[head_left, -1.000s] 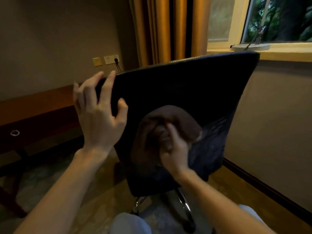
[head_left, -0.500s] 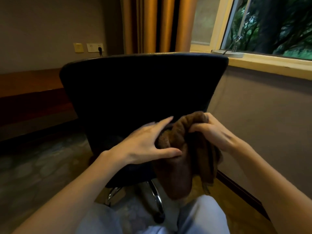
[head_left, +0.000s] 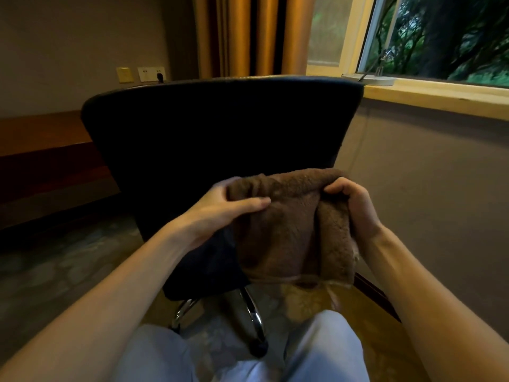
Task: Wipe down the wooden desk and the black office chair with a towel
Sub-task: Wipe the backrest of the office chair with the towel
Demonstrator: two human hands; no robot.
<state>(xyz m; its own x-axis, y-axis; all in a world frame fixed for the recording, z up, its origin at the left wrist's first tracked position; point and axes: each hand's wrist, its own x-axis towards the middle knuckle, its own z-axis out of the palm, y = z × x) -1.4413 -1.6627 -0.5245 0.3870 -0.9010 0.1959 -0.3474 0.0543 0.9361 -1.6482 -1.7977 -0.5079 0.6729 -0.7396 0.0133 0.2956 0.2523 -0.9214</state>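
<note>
We hold the fuzzy brown cloth towel (head_left: pixel 292 232) up in front of the black padded office chair (head_left: pixel 220 128). The left grip (head_left: pixel 220 213) pinches its upper edge and the right grip (head_left: pixel 355 208) is clenched round its right fold. The left pinch looks light, so a corner may slip and sag floorward. The long wooden desk (head_left: pixel 41 133) stands apart at left.

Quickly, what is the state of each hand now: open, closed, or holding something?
Left hand: pinches the brown towel at its left edge.
Right hand: grips the towel's right edge.
</note>
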